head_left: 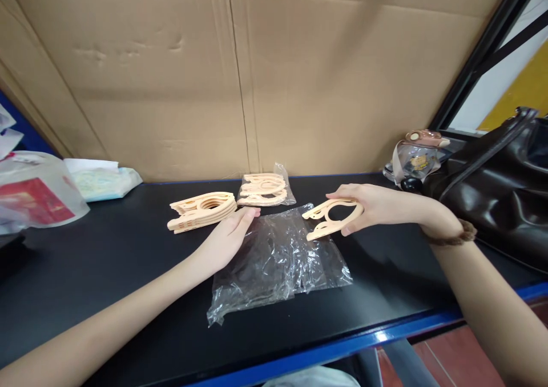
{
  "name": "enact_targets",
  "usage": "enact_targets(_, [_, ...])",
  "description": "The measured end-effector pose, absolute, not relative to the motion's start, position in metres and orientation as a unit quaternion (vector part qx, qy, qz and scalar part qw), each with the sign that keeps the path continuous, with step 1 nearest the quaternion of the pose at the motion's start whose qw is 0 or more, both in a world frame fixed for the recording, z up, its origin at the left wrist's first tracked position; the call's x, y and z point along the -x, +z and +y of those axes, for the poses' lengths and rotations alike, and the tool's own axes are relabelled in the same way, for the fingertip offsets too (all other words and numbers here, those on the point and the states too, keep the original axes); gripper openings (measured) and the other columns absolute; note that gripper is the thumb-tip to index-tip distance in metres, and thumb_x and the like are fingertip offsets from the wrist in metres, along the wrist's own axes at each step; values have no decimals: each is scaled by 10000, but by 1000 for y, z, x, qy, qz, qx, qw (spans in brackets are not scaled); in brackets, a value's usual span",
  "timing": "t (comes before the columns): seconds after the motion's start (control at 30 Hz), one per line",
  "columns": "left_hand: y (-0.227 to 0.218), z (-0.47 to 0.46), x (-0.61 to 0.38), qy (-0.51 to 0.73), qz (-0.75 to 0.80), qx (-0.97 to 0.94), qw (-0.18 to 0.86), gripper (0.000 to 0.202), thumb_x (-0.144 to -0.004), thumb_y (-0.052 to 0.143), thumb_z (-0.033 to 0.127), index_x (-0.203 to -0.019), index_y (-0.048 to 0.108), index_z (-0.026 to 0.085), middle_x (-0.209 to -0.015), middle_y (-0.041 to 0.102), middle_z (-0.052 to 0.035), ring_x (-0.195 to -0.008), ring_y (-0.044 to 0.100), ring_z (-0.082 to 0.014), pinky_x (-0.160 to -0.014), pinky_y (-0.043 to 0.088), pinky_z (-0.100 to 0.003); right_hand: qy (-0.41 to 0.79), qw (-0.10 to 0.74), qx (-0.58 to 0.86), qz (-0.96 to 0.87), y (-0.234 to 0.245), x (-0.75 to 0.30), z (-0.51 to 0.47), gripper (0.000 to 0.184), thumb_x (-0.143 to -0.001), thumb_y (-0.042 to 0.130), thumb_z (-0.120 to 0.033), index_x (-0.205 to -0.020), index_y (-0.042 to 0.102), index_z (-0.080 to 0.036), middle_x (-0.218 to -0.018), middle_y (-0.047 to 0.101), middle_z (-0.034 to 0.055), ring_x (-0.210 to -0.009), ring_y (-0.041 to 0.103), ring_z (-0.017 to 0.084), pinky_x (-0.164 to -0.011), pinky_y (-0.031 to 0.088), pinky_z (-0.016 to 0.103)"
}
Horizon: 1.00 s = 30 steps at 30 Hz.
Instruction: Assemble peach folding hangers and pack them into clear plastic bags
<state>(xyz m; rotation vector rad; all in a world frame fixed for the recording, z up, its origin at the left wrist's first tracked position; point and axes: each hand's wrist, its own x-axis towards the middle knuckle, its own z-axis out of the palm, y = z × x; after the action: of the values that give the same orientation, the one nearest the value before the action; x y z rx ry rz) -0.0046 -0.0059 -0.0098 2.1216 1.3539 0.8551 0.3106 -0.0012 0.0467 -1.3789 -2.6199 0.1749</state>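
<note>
My right hand [363, 204] is closed around the rounded end of a cream plastic folding hanger [319, 210], held just above the right part of a clear plastic bag [274, 261]. The bag lies flat and crinkled on the black table. At the bag's upper left edge rests my left hand [233, 230], fingers stretched out, holding nothing that I can see. Beside it on the left is a stack of several similar folding hangers [201, 211]. Behind the fingertips, more hangers [263, 188] lie inside a clear bag.
Cardboard [171, 79] walls off the table's back. On the left are a translucent package with red print [38, 190] and a pale soft pack [103, 181]. A clear bottle with a strap [417, 156] and a dark leather bag [496, 181] stand right. A blue edge [342, 350] runs along the front.
</note>
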Motion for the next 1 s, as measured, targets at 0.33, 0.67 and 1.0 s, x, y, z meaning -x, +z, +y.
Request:
enact_targets(0.33, [-9, -3, 4, 319, 513, -757, 250, 551, -935, 232, 522, -1077, 642, 183, -1222, 653, -70, -1256, 498, -252, -1120, 303, -437, 30, 103, 448, -888, 27, -278, -16, 861, -715, 732, -424, -1449, 337, -209, -1200, 560, 86, -952, 627, 250, -798, 513, 358])
enact_targets(0.67, [-14, 0, 6, 325, 516, -751, 255, 569, -936, 239, 574, -1075, 659, 217, -1237, 648, -42, -1313, 439, -249, -1119, 314, -440, -106, 140, 426, -887, 11, -256, -14, 819, -736, 671, -600, -1376, 439, -145, -1089, 614, 123, -986, 584, 293, -845, 462, 436])
enact_targets(1.0, [-12, -2, 6, 323, 516, -747, 268, 581, -933, 240, 588, -1055, 652, 197, -1264, 630, -59, -1331, 418, -240, -1135, 289, -435, 0, 115, 420, -900, 13, -275, -6, 655, -792, 688, -452, -1355, 474, -193, -964, 678, 49, -919, 602, 247, -839, 422, 389])
